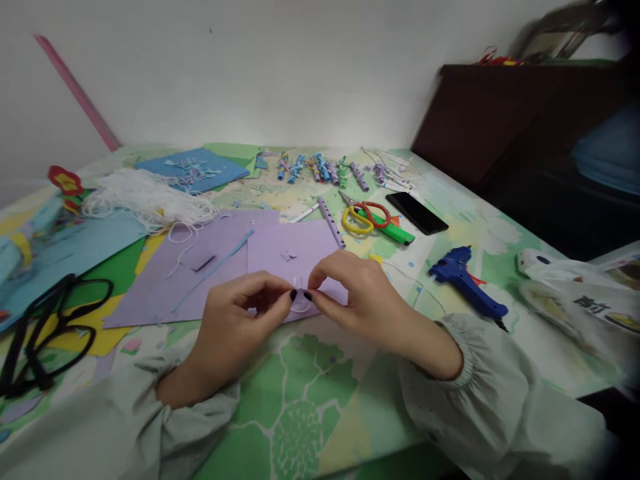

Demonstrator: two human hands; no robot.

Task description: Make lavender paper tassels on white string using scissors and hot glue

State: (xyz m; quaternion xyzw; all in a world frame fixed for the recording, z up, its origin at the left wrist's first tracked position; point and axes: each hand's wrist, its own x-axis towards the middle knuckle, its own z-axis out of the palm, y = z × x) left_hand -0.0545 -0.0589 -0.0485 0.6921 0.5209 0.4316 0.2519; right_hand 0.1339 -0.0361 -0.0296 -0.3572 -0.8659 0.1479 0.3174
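Observation:
Over the front edge of the purple foam sheets (295,237), my left hand (243,317) and my right hand (357,297) meet with fingertips almost touching. Each pinches a thin white string (301,308), which makes small loops between and below the fingers. Whether the string is knotted there I cannot tell. Just beyond my right hand lies a purple spotted foam tube (331,221). A thin blue strip (215,268) and a small dark purple piece (204,263) rest on the sheet left of my hands.
Right of my hands lie scissors (357,222), a green cutter (400,233), a phone (417,212), a blue glue gun (467,283) and a plastic bag (575,300). A bundle of white string (145,197) and black glasses (65,320) are left. Several decorated tubes (320,170) line the back.

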